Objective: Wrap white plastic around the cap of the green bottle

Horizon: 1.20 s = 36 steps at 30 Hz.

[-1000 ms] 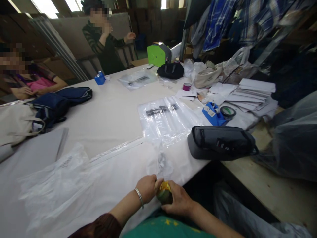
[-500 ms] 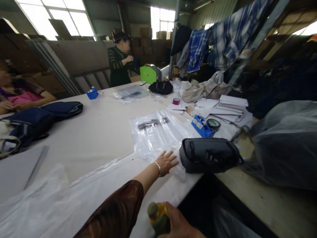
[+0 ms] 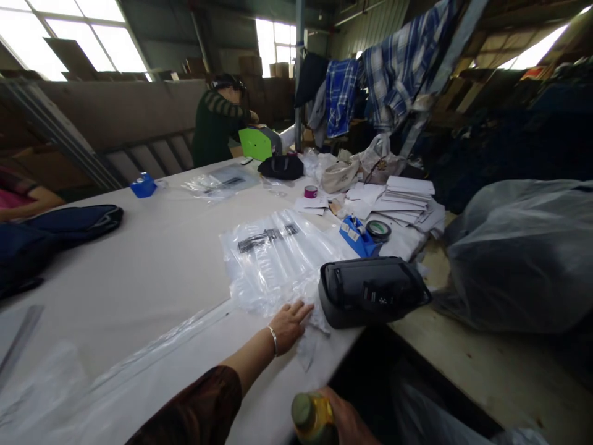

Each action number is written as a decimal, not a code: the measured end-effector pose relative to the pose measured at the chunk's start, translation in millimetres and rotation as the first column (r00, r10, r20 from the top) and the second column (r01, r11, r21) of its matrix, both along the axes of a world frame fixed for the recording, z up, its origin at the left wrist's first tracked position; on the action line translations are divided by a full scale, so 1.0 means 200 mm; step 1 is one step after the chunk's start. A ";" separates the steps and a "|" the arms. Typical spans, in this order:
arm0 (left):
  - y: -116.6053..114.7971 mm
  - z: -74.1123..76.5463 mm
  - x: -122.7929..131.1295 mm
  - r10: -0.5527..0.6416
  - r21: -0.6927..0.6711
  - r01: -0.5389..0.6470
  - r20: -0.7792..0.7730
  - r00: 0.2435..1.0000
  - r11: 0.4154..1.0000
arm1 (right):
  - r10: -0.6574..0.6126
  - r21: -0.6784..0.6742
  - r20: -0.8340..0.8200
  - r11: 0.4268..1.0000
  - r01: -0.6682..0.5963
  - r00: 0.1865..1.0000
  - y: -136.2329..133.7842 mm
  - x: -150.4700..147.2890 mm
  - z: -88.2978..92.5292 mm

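Note:
My left hand [image 3: 290, 322] lies flat with fingers spread on the white table [image 3: 157, 272], touching the near edge of a stack of clear plastic bags [image 3: 273, 256]. A bracelet sits on that wrist. My right hand [image 3: 345, 423] is at the bottom edge, wrapped round a small bottle [image 3: 311, 420] with yellow liquid and a green cap, held upright below the table's edge. A dark grey pouch [image 3: 370, 289] lies just right of my left hand.
A blue tape dispenser [image 3: 357, 233], a tape roll [image 3: 378, 230] and stacked papers [image 3: 403, 194] lie at the right. A dark blue bag [image 3: 50, 232] lies at the left. A person in a dark striped top [image 3: 215, 120] stands at the far end by a green box [image 3: 256, 143]. Large plastic sack [image 3: 519, 253] at right.
My left hand left the bottle, reached onto the table and now rests slightly nearer on the bags' edge. My right hand keeps the bottle. The view has lifted and turned right.

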<state>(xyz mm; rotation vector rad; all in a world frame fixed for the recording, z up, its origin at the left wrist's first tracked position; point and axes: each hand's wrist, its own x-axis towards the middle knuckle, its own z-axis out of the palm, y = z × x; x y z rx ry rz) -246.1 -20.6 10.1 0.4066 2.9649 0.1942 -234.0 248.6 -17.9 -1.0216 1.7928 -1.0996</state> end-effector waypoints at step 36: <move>0.23 0.38 0.60 0.067 0.681 -0.190 0.203 0.977 0.708 | -0.058 0.104 -0.136 0.992 0.073 0.989 0.00 0.05 0.20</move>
